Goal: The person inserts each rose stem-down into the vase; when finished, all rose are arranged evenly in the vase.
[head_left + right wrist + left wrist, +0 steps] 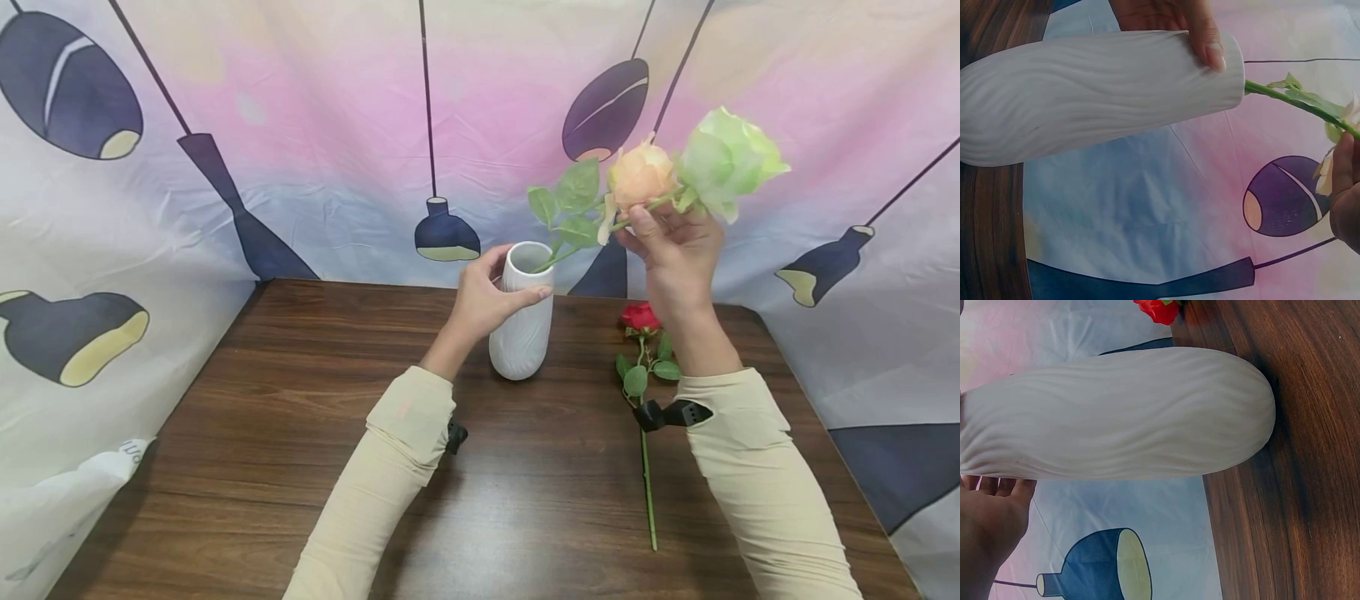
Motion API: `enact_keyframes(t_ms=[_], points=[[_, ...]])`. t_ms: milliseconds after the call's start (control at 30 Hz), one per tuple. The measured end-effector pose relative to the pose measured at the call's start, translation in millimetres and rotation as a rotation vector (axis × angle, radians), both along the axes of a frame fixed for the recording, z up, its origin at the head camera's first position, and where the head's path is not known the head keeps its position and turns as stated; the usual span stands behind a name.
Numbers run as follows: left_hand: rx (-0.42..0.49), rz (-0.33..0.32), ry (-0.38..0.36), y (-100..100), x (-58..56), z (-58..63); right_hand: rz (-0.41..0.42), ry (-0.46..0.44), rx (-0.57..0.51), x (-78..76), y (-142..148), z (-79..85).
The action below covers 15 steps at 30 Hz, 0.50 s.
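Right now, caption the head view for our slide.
Left hand gripping white vase, right hand holding green flower beside peach bloom, red rose on table.

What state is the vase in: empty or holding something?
Holding something: a green stem enters the vase through its open top.

Both forearms reach forward, the left hand curved, the right hand raised higher, pinching.

Soft, even light brightens the head view, leaving a pale sheen on the wooden table on the near side of the white vase. Above and right of the vase, the green flower appears washed out and slightly soft. Both wrist views are dimmer; in the left, shadow hugs the vase's base.
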<state>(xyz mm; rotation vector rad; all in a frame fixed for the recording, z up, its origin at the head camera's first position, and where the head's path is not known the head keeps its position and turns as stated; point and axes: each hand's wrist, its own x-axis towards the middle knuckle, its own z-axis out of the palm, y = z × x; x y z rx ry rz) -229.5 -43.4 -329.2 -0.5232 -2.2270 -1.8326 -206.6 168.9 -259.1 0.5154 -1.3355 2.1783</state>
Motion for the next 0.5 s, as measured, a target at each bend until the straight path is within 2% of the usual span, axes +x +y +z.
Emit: enact_keyframes(t_ms=[200, 500], points=[[-0.005, 0.004, 0.001, 0.2, 0.0, 0.2, -0.007, 0.002, 0.037, -2.1, -1.2, -1.7], [0.001, 0.003, 0.0, 0.8, 0.1, -0.7, 0.033, 0.004, 0.037, -2.7, -4.5, -5.4]])
